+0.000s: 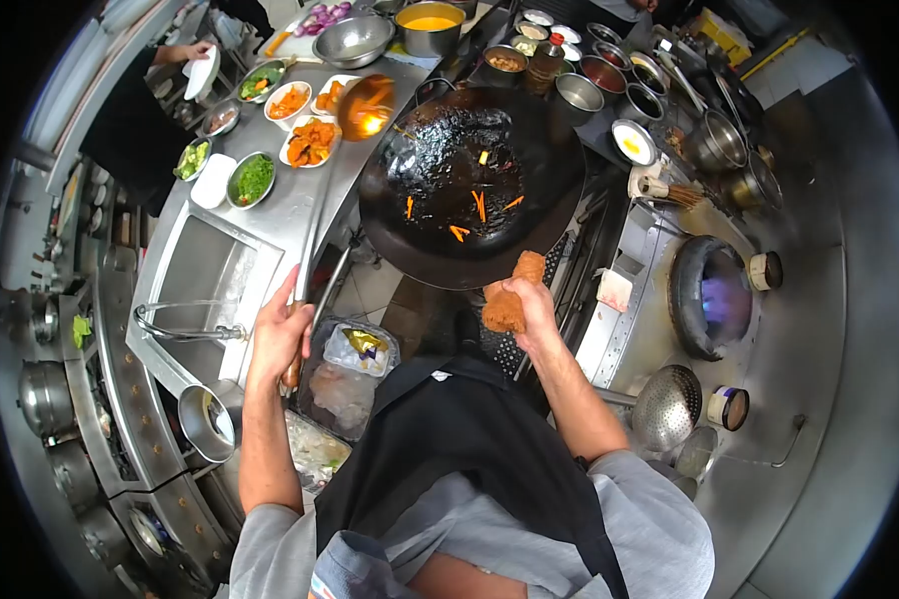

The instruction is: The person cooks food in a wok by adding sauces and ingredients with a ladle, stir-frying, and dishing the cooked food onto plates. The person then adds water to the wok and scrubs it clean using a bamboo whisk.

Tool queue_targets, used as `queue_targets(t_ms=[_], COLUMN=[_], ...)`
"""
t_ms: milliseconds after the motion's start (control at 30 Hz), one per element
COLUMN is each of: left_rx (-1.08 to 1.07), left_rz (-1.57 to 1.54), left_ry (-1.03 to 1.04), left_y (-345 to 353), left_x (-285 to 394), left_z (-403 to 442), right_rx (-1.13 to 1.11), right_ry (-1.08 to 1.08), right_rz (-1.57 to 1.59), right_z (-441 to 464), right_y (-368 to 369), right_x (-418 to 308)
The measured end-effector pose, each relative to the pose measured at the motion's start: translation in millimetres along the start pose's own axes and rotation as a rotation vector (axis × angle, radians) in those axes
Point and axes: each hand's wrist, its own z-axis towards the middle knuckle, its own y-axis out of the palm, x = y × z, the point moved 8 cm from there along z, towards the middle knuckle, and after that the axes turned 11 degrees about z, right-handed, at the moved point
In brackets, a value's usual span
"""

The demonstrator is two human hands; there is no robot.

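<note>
Just off the right edge of the steel bench (288, 200), your right hand (531, 307) clamps brown cloth (502, 315) at the near rim of the wok (551, 205), your left hand (283, 331) curls round the ladle (352, 120), seemingly mid-transfer, calling for steadiness.

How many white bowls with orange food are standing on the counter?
3: the left bowl, the nearest bowl and the right bowl, which the ladle partly hides. More may be hidden.

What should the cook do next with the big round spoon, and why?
Perhaps sweep the long-handled round metal ladle through the large round black wok: a few thin orange strips lie inside, the left hand grips the ladle, and the right hand holds a bunched brown cloth at the rim.
</note>
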Motion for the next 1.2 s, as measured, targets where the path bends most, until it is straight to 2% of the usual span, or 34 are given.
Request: queue_targets(t_ms=[67,167,300,333,400,500,567,700,767,800,900,967,1100,1200], left_rx=[-0.101,-0.142,-0.343,-0.365,-0.348,-0.250,-0.221,-0.118,-0.143,-0.193,-0.500,-0.697,-0.914,-0.966], left_rz=[0.009,0.195,0.320,0.458,0.630,0.706,0.721,0.722,0.705,0.617,0.049,-0.245,-0.737,-0.902], left_ry=[0.008,0.072,0.054,0.087,0.207,0.332,0.184,0.177,0.171,0.118,-0.239,-0.422,-0.526,-0.526], left_y=[24.8,74.3,114.1,107.4,82.3,53.6,44.5,57.3,81.6,95.7,146.0,171.2,200.9,205.7], left_x=[2.7,-4.8,-18.6,-6.4,-3.2,1.9,-0.1,2.2,-7.2,-23.0,-56.0,-44.5,-16.7,-15.8], left_z=[14.6,46.7,18.3,-3.8,-36.0,-57.2,-39.2,17.6,30.9,34.5,2.1,-37.0,-64.6,-66.6], right_rx=[-0.007,-0.003,0.005,0.007,0.013,0.035,0.057,0.077,0.073,0.074,0.083,0.139,0.252,0.288], right_ry=[0.032,0.046,0.006,-0.002,0.013,-0.009,-0.020,-0.030,-0.052,-0.073,-0.139,-0.154,-0.234,-0.248], right_rz=[0.005,0.022,0.014,0.011,0.032,0.056,0.038,-0.002,-0.032,-0.058,-0.126,-0.201,-0.397,-0.462], right_z=[-3.8,-3.7,2.6,3.5,1.7,-7.7,-14.6,-21.3,-23.3,-22.7,-7.0,11.4,30.5,39.8], right_y=[-2.3,-10.7,-20.2,-24.3,-34.4,-44.3,-51.7,-55.5,-53.1,-49.6,-48.8,-57.8,-86.7,-114.0], right_x=[2.9,11.3,15.0,15.4,16.2,12.4,11.2,8.2,4.7,3.6,15.6,33.3,57.3,77.2])
